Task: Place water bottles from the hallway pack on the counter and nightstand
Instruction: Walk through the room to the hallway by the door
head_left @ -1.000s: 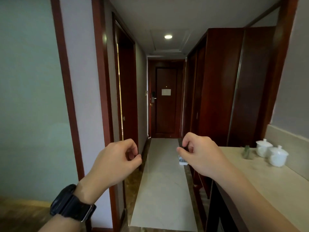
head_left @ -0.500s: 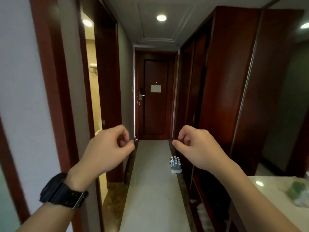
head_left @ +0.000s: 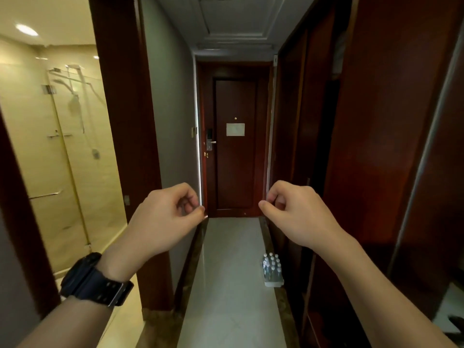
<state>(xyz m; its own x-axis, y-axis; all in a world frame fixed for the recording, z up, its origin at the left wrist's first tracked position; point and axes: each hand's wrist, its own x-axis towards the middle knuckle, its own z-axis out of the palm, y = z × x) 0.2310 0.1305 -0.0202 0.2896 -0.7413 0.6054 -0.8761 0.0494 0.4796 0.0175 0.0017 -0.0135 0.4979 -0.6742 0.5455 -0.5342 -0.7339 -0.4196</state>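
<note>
A shrink-wrapped pack of small water bottles (head_left: 273,271) with white caps stands on the pale hallway floor (head_left: 231,285), against the right-hand wardrobe. My left hand (head_left: 165,222), with a black watch on its wrist, is raised in front of me, fingers curled in with nothing in them. My right hand (head_left: 298,217) is held up the same way, empty and loosely closed, above and slightly right of the pack. Both hands are well short of the bottles. Counter and nightstand are out of view.
The narrow hallway ends at a dark wooden entrance door (head_left: 234,146). A dark wood wardrobe (head_left: 376,146) runs along the right wall. On the left, an open doorway shows a lit bathroom with a glass shower screen (head_left: 67,151).
The view has moved forward into the hallway; the counter has slid out of sight, the bathroom has opened up on the left, and the bottle pack is closer. Both hands keep their pose.
</note>
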